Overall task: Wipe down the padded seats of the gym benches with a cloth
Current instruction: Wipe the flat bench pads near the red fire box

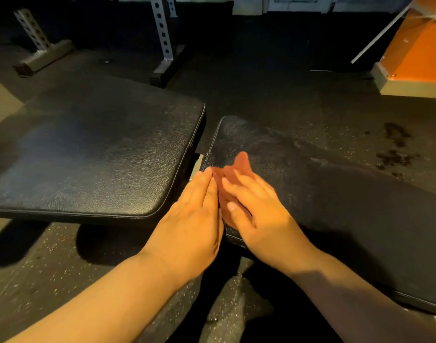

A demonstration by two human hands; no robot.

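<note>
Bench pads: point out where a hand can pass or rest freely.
Free: the whole left pad, and the right pad beyond the hands. Crowded: the right pad's near-left corner, where left hand and right hand press the cloth.

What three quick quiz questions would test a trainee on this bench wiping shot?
1. True or false: the cloth lies on the right pad.
2. Which hand is nearer the gap between the pads: A left, B right?
3. What marks the floor to the right of the right pad?

Key: 1 true. 2 A, the left hand; the right hand rests further in on the cloth. 3 Dark blotches. The left pad has nothing on it.
</note>
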